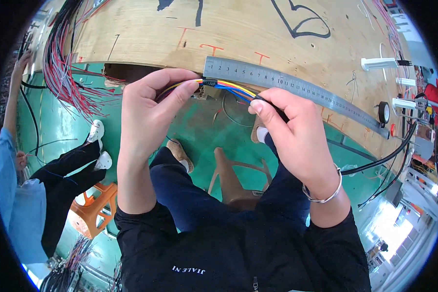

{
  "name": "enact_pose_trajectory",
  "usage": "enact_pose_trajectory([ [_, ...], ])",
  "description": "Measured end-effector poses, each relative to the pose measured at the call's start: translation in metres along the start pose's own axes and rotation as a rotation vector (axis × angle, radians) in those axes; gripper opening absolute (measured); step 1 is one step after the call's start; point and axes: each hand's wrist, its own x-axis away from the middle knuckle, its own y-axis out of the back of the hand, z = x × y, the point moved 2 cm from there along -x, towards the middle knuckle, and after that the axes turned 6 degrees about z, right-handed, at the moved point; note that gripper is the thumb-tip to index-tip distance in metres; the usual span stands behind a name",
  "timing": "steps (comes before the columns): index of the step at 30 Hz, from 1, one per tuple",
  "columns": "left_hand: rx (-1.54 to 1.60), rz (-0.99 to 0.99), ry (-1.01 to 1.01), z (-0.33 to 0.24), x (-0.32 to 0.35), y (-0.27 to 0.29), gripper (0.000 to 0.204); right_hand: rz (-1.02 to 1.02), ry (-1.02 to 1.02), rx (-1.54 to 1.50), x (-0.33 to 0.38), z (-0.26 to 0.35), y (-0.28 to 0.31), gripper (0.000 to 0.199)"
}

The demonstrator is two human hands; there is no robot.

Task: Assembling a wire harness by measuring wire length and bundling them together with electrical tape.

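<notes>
A short bundle of yellow, red and blue wires [236, 89] stretches between my two hands at the table's front edge. My left hand [153, 109] pinches it between thumb and forefinger, right beside a small black sleeve [209, 82] around the wires. My right hand [297, 131] pinches the bundle where the wires run into a black cable sheath [281, 116]. Behind the bundle, a steel ruler [277, 82] lies along the table edge, its left end close to the black sleeve. The wires beyond my left fingers are mostly hidden.
The wooden table [238, 29] bears red and black marker lines. Red, white and black wires [63, 73] hang over its left side. White clips [379, 63] and a black roll [384, 113] are at the right. A co-worker [27, 199] sits left, near an orange stool [90, 214].
</notes>
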Motion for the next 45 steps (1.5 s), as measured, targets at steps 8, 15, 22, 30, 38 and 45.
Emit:
enact_pose_trajectory([
  [8, 0.022, 0.096, -0.011, -0.006, 0.004, 0.012, 0.018, 0.168, 0.095, 0.017, -0.006, 0.004, 0.006, 0.017],
  [15, -0.124, 0.281, -0.095, -0.013, 0.003, 0.028, 0.017, 0.328, 0.118, 0.022, -0.010, 0.008, 0.016, 0.020],
  [22, -0.077, 0.242, -0.108, -0.010, -0.004, 0.021, 0.017, 0.193, 0.051, -0.087, -0.007, 0.016, 0.021, 0.015],
  [30, -0.044, 0.203, -0.012, -0.006, -0.008, 0.022, 0.017, -0.106, 0.359, 0.334, -0.014, 0.012, 0.017, 0.013],
  [38, -0.063, 0.176, 0.004, -0.007, -0.013, 0.022, 0.017, -0.096, 0.296, 0.293, -0.015, 0.014, 0.015, 0.012],
  [45, -0.062, 0.133, 0.030, -0.009, -0.013, 0.020, 0.017, -0.102, 0.315, 0.272, -0.016, 0.011, 0.016, 0.011],
])
